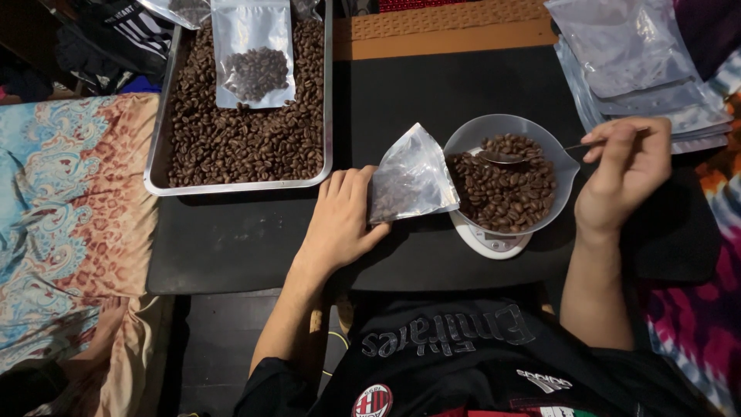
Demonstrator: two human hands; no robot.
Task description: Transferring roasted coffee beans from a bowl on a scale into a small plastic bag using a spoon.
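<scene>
Your left hand [340, 220] pinches a clear pouch [413, 176], partly filled with dark beans, mid-surface. Your right hand [627, 171] grips a spoon [505, 157] over the bowl [478, 131].

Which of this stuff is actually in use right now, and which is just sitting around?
In use: left hand holding small clear pouch; right hand with spoon over bowl of coffee beans.
Lying about: bean tray, filled pouch, empty pouch stack.

Single head-worn camera, positioned above the near edge of the black table [255, 247], faces steeply downward at close range.
</scene>
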